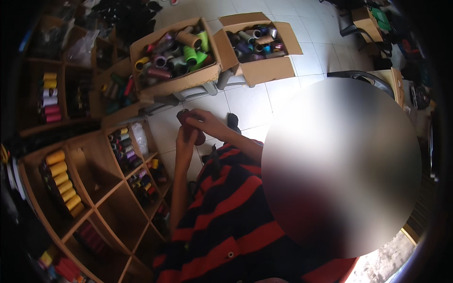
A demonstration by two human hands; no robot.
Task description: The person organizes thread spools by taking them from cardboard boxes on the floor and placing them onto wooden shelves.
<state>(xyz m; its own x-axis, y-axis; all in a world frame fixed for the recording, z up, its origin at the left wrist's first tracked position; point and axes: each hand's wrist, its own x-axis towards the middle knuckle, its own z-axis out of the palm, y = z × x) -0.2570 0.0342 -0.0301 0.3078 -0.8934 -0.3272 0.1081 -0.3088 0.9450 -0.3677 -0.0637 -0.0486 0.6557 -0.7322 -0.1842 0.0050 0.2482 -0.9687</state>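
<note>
In front of my striped shirt I hold a dark red thread spool (200, 138), tilted, with one end toward the upper left. My left hand (185, 138) grips it from below and the left side. Over its upper part curl the fingers of my right hand (206, 124), touching the thread. The fingers hide much of the spool's middle.
Two open cardboard boxes of mixed thread spools, a larger one (175, 87) and a smaller one (269, 70), rest on grey supports ahead. Wooden cubbyhole shelves (96, 206) with yellow spools (62, 180) stand left. A blurred oval covers much of the right side.
</note>
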